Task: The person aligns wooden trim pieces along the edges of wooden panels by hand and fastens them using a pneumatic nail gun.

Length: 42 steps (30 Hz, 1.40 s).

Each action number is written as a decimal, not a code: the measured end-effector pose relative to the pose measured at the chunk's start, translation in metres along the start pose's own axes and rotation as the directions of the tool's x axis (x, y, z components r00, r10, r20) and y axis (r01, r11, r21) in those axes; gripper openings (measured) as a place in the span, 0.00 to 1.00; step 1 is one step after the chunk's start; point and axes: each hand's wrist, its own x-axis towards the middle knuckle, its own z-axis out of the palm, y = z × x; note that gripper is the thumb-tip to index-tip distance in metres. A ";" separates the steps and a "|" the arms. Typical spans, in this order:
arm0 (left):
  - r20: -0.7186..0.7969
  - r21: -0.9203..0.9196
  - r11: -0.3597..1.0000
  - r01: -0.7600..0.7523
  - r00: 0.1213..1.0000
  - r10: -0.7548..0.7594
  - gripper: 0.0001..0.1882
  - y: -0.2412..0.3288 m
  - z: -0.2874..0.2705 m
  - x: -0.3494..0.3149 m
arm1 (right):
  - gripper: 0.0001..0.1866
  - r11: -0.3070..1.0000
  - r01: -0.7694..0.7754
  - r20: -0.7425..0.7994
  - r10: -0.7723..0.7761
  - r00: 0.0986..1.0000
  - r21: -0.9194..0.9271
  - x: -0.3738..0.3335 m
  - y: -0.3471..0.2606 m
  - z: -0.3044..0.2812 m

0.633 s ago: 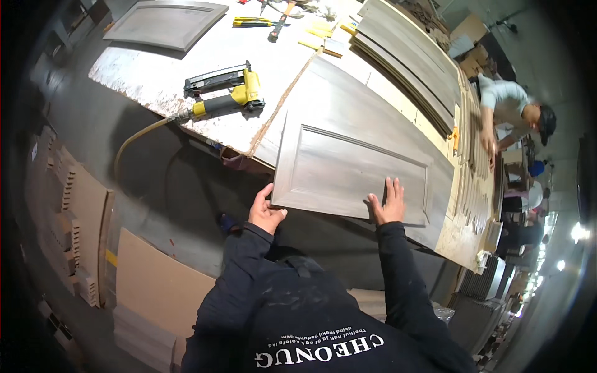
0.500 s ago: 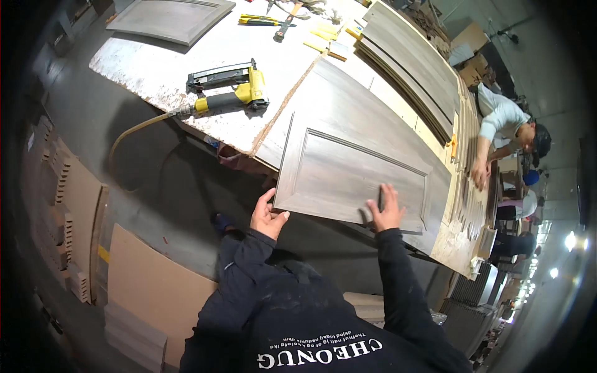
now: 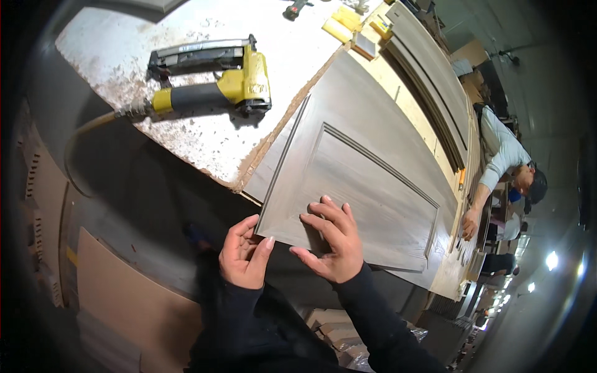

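Observation:
A grey-brown wood cabinet door [image 3: 373, 180] with a recessed centre panel lies at a slant before me, over a flat board of the same colour [image 3: 360, 93] on the workbench. My left hand [image 3: 244, 255] pinches its near left corner between thumb and fingers. Spread out, the fingers of my right hand [image 3: 333, 239] lie flat on the door's face close to the near edge, thumb toward that edge. To the left, a yellow and black nail gun [image 3: 214, 87] rests on its side on the white, worn bench top [image 3: 112, 56].
A hose [image 3: 78, 146] runs off the bench from the nail gun. Long panels [image 3: 429, 68] are stacked beyond the door, near yellow-handled tools [image 3: 342, 25]. A co-worker [image 3: 504, 155] bends over the bench at right. Cardboard sheets [image 3: 118, 298] stand at lower left.
My right hand has moved left along the door, toward my left hand. My left hand stays at the corner. The view has come closer to the bench, and the co-worker's arm reaches lower.

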 end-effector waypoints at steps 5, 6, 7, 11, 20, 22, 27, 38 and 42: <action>-0.022 0.074 0.997 0.019 1.000 -0.018 0.21 0.006 0.003 -0.004 | 0.25 1.000 0.026 0.050 -0.027 0.998 0.004 0.014 0.003 -0.003; -0.037 0.102 0.994 0.028 0.999 -0.024 0.21 0.006 0.002 -0.004 | 0.24 0.999 0.040 0.042 -0.041 0.998 0.011 0.015 0.003 -0.002; -0.042 0.104 0.994 0.030 0.999 -0.025 0.21 0.006 0.002 -0.004 | 0.24 0.998 0.055 0.033 -0.055 0.998 0.018 0.016 0.003 -0.002; -0.026 0.140 0.990 -0.002 1.000 0.006 0.20 0.004 0.004 -0.005 | 0.23 0.997 0.075 0.042 -0.075 0.996 0.009 0.018 0.006 -0.002; -0.017 0.140 0.988 -0.072 0.997 0.075 0.21 0.000 0.006 -0.006 | 0.23 0.992 0.078 0.053 -0.083 0.995 0.096 0.014 0.007 0.000; 0.008 0.118 0.989 -0.085 0.996 0.085 0.22 0.002 0.010 -0.006 | 0.23 0.991 0.096 0.043 -0.100 0.994 0.091 0.015 0.007 -0.003; 0.033 0.196 0.973 -0.120 0.993 0.115 0.23 -0.001 0.007 -0.008 | 0.24 0.992 0.088 0.045 -0.092 0.995 0.089 0.015 0.007 0.000; 0.004 0.232 0.964 -0.129 0.991 0.132 0.19 -0.002 0.007 -0.010 | 0.31 0.994 0.108 0.125 -0.108 0.986 0.006 0.016 0.003 -0.005; 0.052 0.296 0.945 -0.139 0.990 0.130 0.17 -0.003 0.001 -0.008 | 0.31 0.995 0.098 0.135 -0.097 0.986 -0.002 0.017 0.001 -0.006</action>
